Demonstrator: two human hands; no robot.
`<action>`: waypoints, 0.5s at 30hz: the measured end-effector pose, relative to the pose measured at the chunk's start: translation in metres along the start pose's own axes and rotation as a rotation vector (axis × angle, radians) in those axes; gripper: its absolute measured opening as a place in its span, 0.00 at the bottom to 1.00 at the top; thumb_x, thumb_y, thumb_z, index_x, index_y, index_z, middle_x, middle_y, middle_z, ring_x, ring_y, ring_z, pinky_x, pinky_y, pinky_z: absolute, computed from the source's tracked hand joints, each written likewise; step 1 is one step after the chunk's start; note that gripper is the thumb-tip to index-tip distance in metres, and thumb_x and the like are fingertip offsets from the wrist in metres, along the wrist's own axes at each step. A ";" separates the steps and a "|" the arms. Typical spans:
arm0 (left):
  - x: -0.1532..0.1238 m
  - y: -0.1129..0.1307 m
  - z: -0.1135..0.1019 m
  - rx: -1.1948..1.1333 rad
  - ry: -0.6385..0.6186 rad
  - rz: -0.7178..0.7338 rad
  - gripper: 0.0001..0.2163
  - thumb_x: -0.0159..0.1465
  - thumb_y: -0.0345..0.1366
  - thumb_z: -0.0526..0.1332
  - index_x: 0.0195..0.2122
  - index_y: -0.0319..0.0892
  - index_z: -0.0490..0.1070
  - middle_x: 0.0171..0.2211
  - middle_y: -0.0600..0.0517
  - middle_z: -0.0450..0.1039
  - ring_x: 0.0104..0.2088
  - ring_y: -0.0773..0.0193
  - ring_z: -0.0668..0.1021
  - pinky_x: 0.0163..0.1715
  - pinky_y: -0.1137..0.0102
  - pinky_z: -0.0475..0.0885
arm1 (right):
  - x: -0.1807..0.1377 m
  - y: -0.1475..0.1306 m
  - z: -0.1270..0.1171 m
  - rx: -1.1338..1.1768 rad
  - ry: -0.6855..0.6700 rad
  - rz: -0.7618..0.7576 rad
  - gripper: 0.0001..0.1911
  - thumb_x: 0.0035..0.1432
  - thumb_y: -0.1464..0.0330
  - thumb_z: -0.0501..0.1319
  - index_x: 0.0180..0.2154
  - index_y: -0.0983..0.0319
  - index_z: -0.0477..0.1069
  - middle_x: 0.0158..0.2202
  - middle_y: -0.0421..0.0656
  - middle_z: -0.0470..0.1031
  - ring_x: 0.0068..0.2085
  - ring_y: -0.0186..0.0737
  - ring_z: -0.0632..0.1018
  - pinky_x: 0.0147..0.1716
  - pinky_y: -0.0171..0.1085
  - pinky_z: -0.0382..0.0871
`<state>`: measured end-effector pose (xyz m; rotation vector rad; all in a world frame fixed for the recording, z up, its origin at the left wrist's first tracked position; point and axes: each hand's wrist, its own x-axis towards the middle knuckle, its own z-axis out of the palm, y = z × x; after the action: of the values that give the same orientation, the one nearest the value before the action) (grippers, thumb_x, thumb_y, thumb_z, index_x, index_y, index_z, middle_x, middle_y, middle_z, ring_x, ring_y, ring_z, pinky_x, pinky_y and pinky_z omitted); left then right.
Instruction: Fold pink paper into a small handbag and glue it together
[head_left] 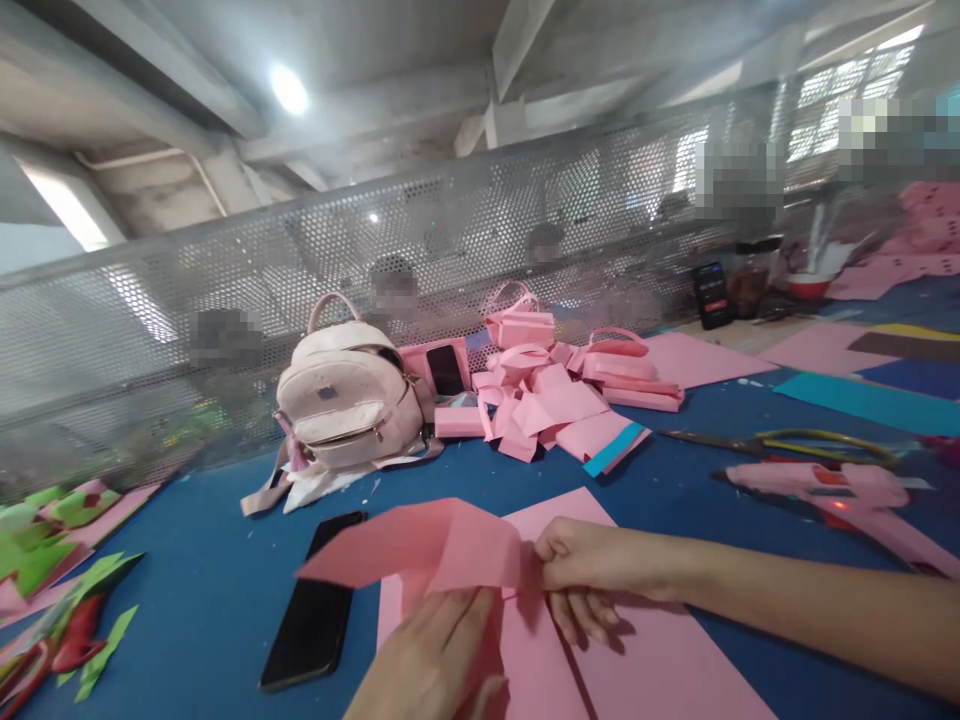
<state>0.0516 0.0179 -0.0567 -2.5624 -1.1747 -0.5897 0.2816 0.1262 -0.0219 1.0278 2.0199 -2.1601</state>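
Both my hands hold a folded pink paper piece point(420, 550) just above a flat pink paper sheet point(645, 670) on the blue table. My left hand point(435, 660) grips the piece from below at the bottom edge of the view. My right hand point(581, 570) pinches its right end, with the forearm reaching in from the right. A black phone point(315, 605) lies face up just left of my hands.
A pale pink backpack point(349, 405) stands behind, beside a pile of folded pink paper bags point(555, 395). A pink glue gun point(832, 488) and scissors point(795, 442) lie at right. Green and red paper scraps point(52, 590) sit at left. A perforated metal screen point(450, 270) backs the table.
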 end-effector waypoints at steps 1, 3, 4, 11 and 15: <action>-0.002 0.000 0.010 0.004 -0.055 -0.018 0.22 0.66 0.41 0.55 0.59 0.36 0.65 0.48 0.41 0.78 0.43 0.53 0.82 0.40 0.64 0.80 | -0.001 -0.001 -0.002 -0.059 -0.026 0.023 0.12 0.53 0.69 0.52 0.24 0.66 0.72 0.19 0.41 0.75 0.13 0.26 0.70 0.12 0.23 0.60; -0.003 -0.001 0.024 0.051 -0.087 0.036 0.24 0.66 0.40 0.57 0.61 0.36 0.62 0.52 0.42 0.77 0.47 0.51 0.80 0.44 0.63 0.79 | -0.005 -0.001 -0.007 -0.161 -0.049 0.069 0.12 0.53 0.69 0.52 0.24 0.66 0.72 0.17 0.40 0.73 0.12 0.27 0.68 0.12 0.25 0.61; -0.003 -0.002 0.028 0.068 -0.085 0.085 0.25 0.66 0.41 0.58 0.62 0.36 0.62 0.53 0.43 0.76 0.48 0.51 0.80 0.46 0.63 0.78 | -0.007 -0.001 -0.010 -0.193 -0.040 0.083 0.11 0.53 0.69 0.53 0.24 0.66 0.71 0.16 0.39 0.72 0.11 0.28 0.67 0.12 0.27 0.61; 0.024 0.001 0.024 0.018 0.078 0.184 0.17 0.66 0.39 0.55 0.52 0.35 0.70 0.48 0.44 0.79 0.42 0.52 0.81 0.38 0.61 0.79 | -0.024 0.006 -0.015 -0.725 0.508 -0.196 0.06 0.44 0.77 0.57 0.24 0.63 0.70 0.22 0.39 0.73 0.24 0.33 0.71 0.22 0.31 0.55; 0.044 0.007 0.021 -0.082 0.063 0.082 0.11 0.62 0.26 0.54 0.44 0.39 0.72 0.34 0.46 0.78 0.32 0.55 0.79 0.28 0.64 0.76 | -0.018 0.020 -0.016 -0.732 0.578 -0.247 0.08 0.44 0.76 0.58 0.28 0.62 0.74 0.24 0.38 0.75 0.26 0.34 0.71 0.24 0.31 0.54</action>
<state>0.0886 0.0509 -0.0556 -2.6244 -1.0402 -0.7080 0.3116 0.1294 -0.0306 1.3981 2.9567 -1.0157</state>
